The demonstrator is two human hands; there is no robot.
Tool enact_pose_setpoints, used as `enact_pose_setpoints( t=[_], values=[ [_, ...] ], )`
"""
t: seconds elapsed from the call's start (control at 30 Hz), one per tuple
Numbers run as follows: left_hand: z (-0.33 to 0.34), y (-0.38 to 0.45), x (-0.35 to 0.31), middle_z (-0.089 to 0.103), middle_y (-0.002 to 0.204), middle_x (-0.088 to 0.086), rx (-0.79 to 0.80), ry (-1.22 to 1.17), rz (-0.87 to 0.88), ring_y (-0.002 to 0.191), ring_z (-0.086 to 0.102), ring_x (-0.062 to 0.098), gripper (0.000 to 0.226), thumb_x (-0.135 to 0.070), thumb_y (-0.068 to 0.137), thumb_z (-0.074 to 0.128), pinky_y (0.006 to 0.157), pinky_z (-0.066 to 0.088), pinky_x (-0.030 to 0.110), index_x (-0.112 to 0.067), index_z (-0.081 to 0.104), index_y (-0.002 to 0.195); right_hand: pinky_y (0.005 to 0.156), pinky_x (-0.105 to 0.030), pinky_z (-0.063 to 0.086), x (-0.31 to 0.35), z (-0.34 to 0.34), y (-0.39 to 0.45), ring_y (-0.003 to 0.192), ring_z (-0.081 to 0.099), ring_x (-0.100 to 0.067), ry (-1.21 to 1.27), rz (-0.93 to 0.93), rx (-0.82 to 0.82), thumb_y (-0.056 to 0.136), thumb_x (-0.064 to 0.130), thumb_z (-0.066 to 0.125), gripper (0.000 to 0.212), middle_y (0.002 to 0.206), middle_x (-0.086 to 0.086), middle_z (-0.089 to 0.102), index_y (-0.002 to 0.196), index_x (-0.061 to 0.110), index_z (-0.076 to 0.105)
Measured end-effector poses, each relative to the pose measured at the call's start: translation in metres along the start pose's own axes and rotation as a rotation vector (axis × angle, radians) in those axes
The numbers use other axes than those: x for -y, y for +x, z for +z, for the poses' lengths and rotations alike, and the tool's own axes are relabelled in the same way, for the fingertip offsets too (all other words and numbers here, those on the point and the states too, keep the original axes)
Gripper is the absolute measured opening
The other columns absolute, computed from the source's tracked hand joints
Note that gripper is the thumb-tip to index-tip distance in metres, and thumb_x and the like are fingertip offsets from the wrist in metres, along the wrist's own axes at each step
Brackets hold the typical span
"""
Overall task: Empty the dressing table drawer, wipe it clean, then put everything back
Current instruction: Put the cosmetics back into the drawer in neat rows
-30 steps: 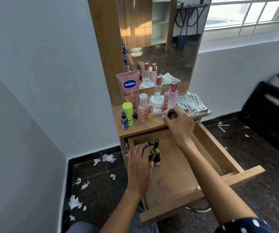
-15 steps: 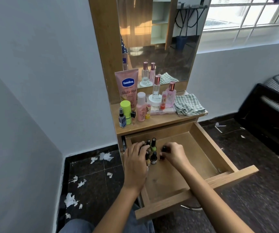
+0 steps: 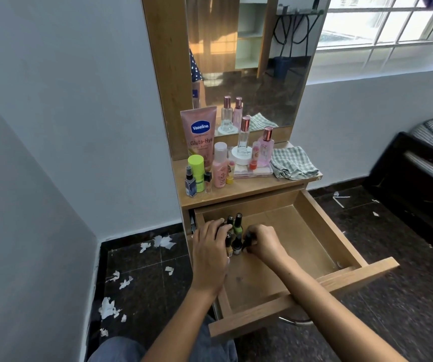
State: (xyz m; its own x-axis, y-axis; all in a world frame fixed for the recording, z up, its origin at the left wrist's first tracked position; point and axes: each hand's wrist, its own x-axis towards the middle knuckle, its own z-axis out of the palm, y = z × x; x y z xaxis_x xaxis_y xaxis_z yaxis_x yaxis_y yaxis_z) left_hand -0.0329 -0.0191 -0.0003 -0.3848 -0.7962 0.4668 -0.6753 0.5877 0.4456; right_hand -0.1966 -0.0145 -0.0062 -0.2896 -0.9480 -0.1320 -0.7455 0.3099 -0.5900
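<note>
Bright daylight from the window (image 3: 393, 24); wide-angle edges bend.

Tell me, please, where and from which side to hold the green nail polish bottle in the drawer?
Pinch the black cap of the green nail polish bottle from above: it stands upright, neighbouring bottles crowd its body, and the cap rises free.

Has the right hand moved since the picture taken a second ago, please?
Yes. The right hand has come down from the tabletop, off the cosmetics there, into the open drawer, and now holds a small dark bottle beside the nail polish cluster.
</note>
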Motion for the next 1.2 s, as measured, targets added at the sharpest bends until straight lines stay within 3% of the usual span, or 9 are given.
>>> enact_pose_setpoints(
  t=[0.13,0.27,0.37,0.5,0.6,0.9,1.03,1.13,1.2],
  values=[
    [0.0,0.0,-0.001,0.06,0.122,0.005,-0.002,0.004,0.004,0.118,0.052,0.023,0.039,-0.001,0.081,0.052,0.099,0.043,0.043,-0.011,0.063,0.117,0.074,-0.038,0.054,0.002,0.001,0.002,0.083,0.064,-0.029,-0.018,0.005,0.012,0.066,0.004,0.077,0.025,0.088,-0.012,0.068,0.089,0.008,0.07],
    [0.0,0.0,-0.001,0.06,0.121,0.004,-0.008,-0.003,0.003,0.117,0.052,0.021,0.039,0.0,0.08,0.056,0.097,0.042,0.042,-0.012,0.063,0.116,0.069,-0.028,0.047,0.0,-0.001,0.001,0.091,0.064,-0.026,-0.042,0.019,0.006,0.068,0.002,0.073,0.032,0.098,-0.009,0.068,0.097,0.014,0.068],
    [-0.001,0.0,-0.001,0.06,0.121,0.005,-0.004,-0.006,-0.006,0.117,0.052,0.022,0.039,0.0,0.079,0.056,0.097,0.043,0.043,-0.012,0.064,0.116,0.078,-0.033,0.053,-0.009,-0.009,-0.004,0.096,0.063,-0.021,-0.046,0.044,-0.026,0.067,-0.002,0.073,0.042,0.105,-0.002,0.067,0.105,0.018,0.067],
    [-0.004,0.002,-0.004,0.061,0.12,0.005,-0.004,-0.023,-0.004,0.116,0.054,0.023,0.038,-0.006,0.08,0.049,0.096,0.044,0.044,-0.01,0.064,0.115,0.08,-0.033,0.056,-0.011,-0.021,-0.015,0.086,0.064,-0.012,0.159,0.054,-0.301,0.072,-0.002,0.068,0.033,0.095,0.003,0.07,0.096,0.019,0.068],
    [-0.003,0.002,-0.003,0.06,0.121,0.004,-0.006,-0.028,0.003,0.117,0.053,0.022,0.037,-0.005,0.08,0.054,0.096,0.044,0.043,-0.011,0.064,0.116,0.08,-0.03,0.056,0.002,-0.034,-0.012,0.085,0.065,-0.007,0.214,-0.046,-0.519,0.078,0.007,0.071,0.028,0.094,0.005,0.071,0.103,0.018,0.068],
    [-0.001,0.002,0.004,0.058,0.123,0.005,0.047,-0.026,0.008,0.117,0.053,0.023,0.06,0.001,0.061,0.079,0.094,0.045,0.046,-0.012,0.062,0.116,0.071,-0.03,0.052,0.064,-0.08,0.054,0.085,0.06,-0.019,0.017,-0.228,-0.809,0.086,0.018,0.069,0.058,0.108,-0.011,0.056,0.14,0.025,0.047],
    [0.001,0.001,0.004,0.059,0.123,0.004,0.053,-0.02,-0.007,0.116,0.054,0.023,0.062,0.0,0.058,0.08,0.095,0.046,0.047,-0.014,0.062,0.116,0.075,-0.038,0.058,0.073,-0.082,0.072,0.099,0.06,-0.027,-0.047,-0.221,-0.812,0.082,0.02,0.074,0.045,0.113,-0.012,0.053,0.124,0.019,0.057],
    [0.001,0.001,0.005,0.06,0.123,0.003,0.042,0.008,-0.007,0.115,0.055,0.022,0.061,-0.003,0.059,0.08,0.095,0.047,0.046,-0.015,0.063,0.116,0.073,-0.028,0.054,0.074,-0.082,0.077,0.095,0.06,-0.023,-0.03,-0.25,-0.843,0.079,0.018,0.076,0.034,0.109,-0.009,0.056,0.107,0.012,0.057],
    [0.002,0.002,0.006,0.059,0.122,0.003,0.036,0.005,-0.004,0.115,0.055,0.022,0.063,-0.002,0.055,0.08,0.093,0.046,0.045,-0.015,0.063,0.115,0.07,-0.029,0.056,0.073,-0.083,0.075,0.089,0.063,-0.022,0.008,-0.277,-0.844,0.08,0.015,0.075,0.029,0.104,-0.007,0.06,0.101,0.011,0.056]
  ],
)
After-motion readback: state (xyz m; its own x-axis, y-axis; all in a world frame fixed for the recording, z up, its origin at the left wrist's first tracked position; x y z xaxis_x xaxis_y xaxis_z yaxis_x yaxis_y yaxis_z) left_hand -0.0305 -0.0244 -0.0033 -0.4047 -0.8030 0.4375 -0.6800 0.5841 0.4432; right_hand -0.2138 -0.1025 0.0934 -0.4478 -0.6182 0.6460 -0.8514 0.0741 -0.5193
